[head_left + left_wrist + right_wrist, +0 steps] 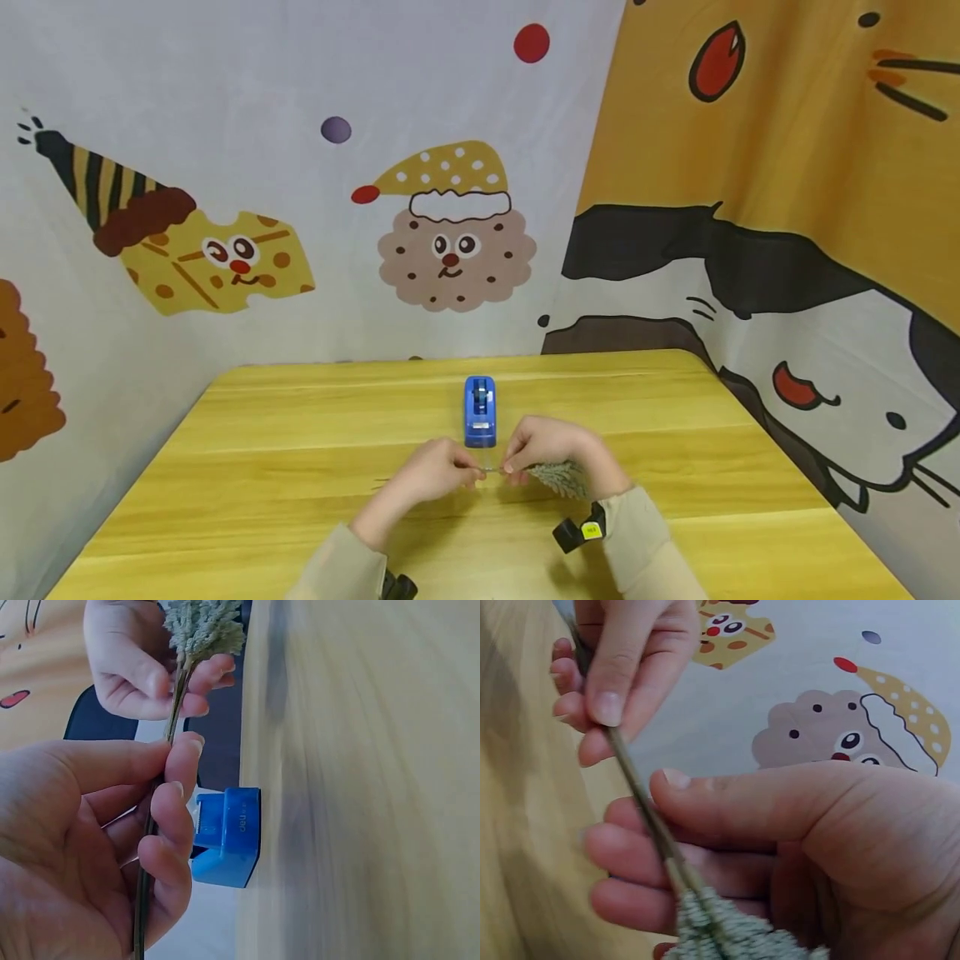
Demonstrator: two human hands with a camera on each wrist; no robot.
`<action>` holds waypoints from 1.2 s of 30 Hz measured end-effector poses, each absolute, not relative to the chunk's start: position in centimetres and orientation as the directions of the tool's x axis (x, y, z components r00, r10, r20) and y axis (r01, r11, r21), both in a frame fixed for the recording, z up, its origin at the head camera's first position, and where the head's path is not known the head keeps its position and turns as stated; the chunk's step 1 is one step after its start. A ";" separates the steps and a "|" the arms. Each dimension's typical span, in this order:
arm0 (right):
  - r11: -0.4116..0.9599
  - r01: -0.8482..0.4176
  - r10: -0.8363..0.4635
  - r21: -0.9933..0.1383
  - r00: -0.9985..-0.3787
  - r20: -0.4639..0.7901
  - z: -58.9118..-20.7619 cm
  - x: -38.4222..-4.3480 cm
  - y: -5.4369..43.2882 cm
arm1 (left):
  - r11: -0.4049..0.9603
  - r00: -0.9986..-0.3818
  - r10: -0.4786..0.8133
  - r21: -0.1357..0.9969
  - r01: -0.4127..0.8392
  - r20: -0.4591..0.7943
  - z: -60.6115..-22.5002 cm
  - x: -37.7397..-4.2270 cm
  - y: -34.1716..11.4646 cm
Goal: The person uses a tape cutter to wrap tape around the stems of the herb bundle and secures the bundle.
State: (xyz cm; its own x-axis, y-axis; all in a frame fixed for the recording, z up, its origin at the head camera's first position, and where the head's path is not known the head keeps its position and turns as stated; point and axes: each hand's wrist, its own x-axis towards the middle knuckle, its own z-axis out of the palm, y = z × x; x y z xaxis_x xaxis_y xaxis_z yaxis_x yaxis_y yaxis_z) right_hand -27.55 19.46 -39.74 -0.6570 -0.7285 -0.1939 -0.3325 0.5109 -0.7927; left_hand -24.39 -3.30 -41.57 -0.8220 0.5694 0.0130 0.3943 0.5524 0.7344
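Note:
A bunch of dried flowers with grey-green heads (pixel 561 479) and thin brown stems (pixel 140 915) lies across both hands. My left hand (pixel 442 468) pinches the stems between thumb and forefinger, its other fingers curled along them. Nearer the heads, my right hand (pixel 540 440) has its fingers curled behind the stems and its thumb tip close on the other side. Just beyond the hands stands a blue tape dispenser (pixel 480 429). From its front edge a clear strip (pixel 487 460) reaches toward the stems between the hands.
The wooden table (pixel 300 425) extends around the hands. Behind it hangs a white cloth (pixel 262 67) with cartoon prints, and an orange and black one (pixel 660 150) covers the right side. A wrist camera (pixel 577 531) sits at the right sleeve.

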 end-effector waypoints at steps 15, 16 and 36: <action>0.580 -0.357 -0.666 -0.732 -0.725 -0.174 -40.3 -27.0 18.3 | 0.468 -0.765 0.642 0.816 0.340 -0.049 -42.1 -25.7 -4.4; 0.586 -0.357 -0.661 -0.728 -0.729 -0.175 -40.3 -27.0 18.3 | 0.464 -0.761 0.646 0.820 0.336 -0.054 -42.0 -25.7 -4.5; 0.690 -0.443 -0.613 -0.572 -0.778 -0.136 -39.2 -26.3 18.0 | 0.490 -0.773 0.634 0.786 0.377 -0.024 -41.9 -25.7 -4.6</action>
State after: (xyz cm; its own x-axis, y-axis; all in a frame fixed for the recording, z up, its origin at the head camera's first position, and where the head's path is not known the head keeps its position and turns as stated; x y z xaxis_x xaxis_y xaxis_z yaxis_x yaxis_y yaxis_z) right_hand -26.27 17.99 -39.21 -0.7784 -0.6129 -0.1360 -0.4434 0.6901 -0.5721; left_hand -25.71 -4.58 -41.95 -0.7730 0.6340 -0.0241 0.3775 0.4902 0.7856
